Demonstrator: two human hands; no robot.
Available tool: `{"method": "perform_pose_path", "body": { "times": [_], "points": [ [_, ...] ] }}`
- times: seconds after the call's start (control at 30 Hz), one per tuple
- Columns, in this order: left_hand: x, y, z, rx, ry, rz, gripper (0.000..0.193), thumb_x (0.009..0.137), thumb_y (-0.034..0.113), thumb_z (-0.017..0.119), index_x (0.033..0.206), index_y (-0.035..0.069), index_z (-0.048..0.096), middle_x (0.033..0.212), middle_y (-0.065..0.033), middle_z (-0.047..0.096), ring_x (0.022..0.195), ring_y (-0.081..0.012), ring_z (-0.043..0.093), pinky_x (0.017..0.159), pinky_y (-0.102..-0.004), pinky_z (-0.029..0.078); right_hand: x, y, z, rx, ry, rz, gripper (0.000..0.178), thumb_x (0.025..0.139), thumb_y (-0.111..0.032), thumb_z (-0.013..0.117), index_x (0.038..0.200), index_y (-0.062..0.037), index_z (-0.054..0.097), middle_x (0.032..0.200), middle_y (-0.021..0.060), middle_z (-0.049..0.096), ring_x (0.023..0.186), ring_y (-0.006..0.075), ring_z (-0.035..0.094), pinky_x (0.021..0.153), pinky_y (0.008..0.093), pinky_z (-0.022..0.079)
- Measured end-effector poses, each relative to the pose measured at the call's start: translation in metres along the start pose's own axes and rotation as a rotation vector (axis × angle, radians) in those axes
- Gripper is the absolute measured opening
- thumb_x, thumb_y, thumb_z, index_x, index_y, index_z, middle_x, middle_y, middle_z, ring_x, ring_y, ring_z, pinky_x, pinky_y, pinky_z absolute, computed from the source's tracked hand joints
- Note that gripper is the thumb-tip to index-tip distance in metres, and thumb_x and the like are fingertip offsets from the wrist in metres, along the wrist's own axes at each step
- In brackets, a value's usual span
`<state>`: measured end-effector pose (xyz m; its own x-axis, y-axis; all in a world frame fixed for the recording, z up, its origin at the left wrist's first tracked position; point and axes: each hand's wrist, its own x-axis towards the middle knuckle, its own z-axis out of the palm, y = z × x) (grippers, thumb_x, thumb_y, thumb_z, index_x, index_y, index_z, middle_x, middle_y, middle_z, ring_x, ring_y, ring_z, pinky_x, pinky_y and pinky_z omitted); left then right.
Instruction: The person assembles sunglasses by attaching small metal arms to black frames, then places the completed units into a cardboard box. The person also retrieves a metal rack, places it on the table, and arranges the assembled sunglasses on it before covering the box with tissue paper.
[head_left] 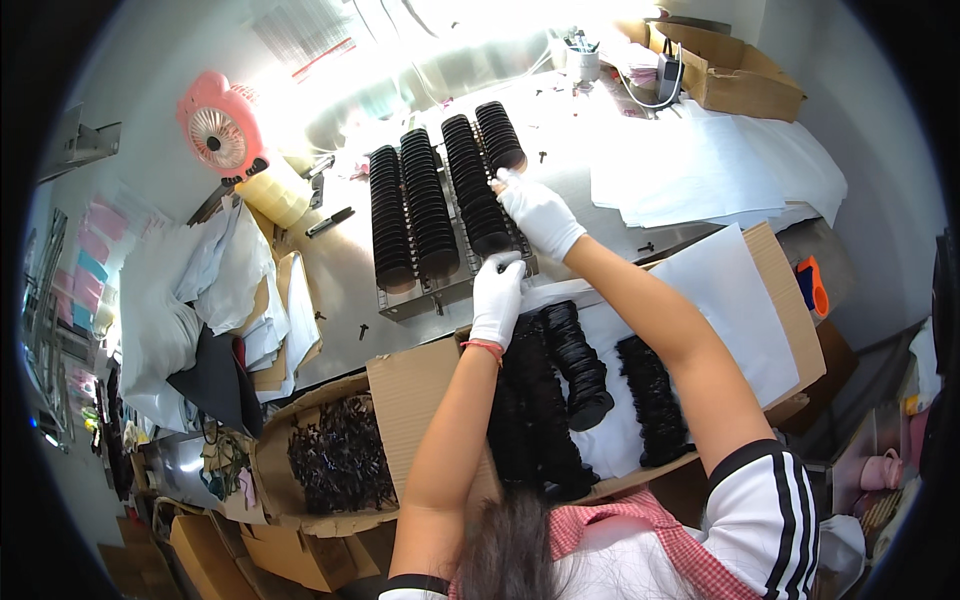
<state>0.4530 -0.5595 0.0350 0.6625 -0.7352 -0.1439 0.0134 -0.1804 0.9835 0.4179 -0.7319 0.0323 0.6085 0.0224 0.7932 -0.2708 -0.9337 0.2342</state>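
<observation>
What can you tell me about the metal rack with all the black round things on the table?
The metal rack is a grey wire frame lying flat on the steel table, slightly askew. It holds four long rows of black discs standing on edge, packed tight. The left hand in a white glove presses the near end of the third row; the right hand, also gloved, touches the same row further up.

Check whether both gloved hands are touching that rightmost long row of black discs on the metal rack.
Touching. The head view shows the right hand pressed on the row of black discs partway along and the left hand capping its near end, no gap visible.
</observation>
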Motion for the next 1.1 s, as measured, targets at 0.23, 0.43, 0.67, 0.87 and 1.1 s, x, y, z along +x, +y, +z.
{"method": "perform_pose_path", "body": {
  "times": [0.23,0.43,0.67,0.87,1.1],
  "points": [
    [-0.029,0.028,0.000,-1.126,-0.021,-0.120,0.030,0.098,0.033,0.061,0.119,0.012,0.058,0.116,-0.0095,0.064,0.102,-0.0227,0.062,0.089,-0.0349,0.052,0.015,-0.019,-0.083,0.764,-0.034,0.340,0.028,0.088,-0.015,0.060,0.115,-0.0102,0.063,0.096,0.0123,0.068,0.083,0.0309,0.065,0.078,0.0418,0.054],
    [-0.026,0.029,-0.008,-1.277,-0.086,-0.451,0.018,0.095,0.031,0.064,0.101,0.013,0.064,0.103,-0.0045,0.066,0.097,-0.0208,0.062,0.077,-0.0360,0.056,0.009,-0.012,-0.096,1.002,-0.377,0.261,0.030,0.088,-0.031,0.066,0.104,-0.0060,0.069,0.097,0.0142,0.069,0.093,0.0329,0.066,0.085,0.0396,0.052],
    [-0.020,0.015,0.002,-0.300,0.100,-0.037,0.020,0.096,0.015,0.059,0.114,0.007,0.063,0.091,-0.0020,0.063,0.072,-0.0077,0.058,0.058,-0.0235,0.047,0.046,0.077,0.034,0.793,-0.509,0.816,0.056,0.078,-0.023,0.079,0.123,0.0034,0.059,0.110,0.0163,0.068,0.104,0.0245,0.064,0.097,0.0356,0.047],
    [0.001,0.018,-0.003,0.041,-0.009,-0.061,0.023,0.095,0.016,0.058,0.112,0.004,0.067,0.068,-0.0006,0.058,0.053,-0.0069,0.050,0.050,-0.0222,0.041,0.058,0.085,0.036,0.789,-0.530,0.593,0.061,0.073,-0.021,0.080,0.127,-0.0017,0.060,0.104,0.0128,0.069,0.101,0.0257,0.063,0.103,0.0336,0.043],
    [0.003,0.019,-0.012,-0.071,-0.076,-0.112,0.020,0.094,0.017,0.058,0.106,0.006,0.070,0.063,0.0002,0.056,0.048,-0.0062,0.047,0.045,-0.0213,0.038,0.034,0.052,0.050,0.853,-0.443,0.510,0.046,0.088,-0.007,0.065,0.134,-0.0050,0.059,0.119,0.0180,0.068,0.109,0.0310,0.065,0.097,0.0355,0.049]
  ]
}}
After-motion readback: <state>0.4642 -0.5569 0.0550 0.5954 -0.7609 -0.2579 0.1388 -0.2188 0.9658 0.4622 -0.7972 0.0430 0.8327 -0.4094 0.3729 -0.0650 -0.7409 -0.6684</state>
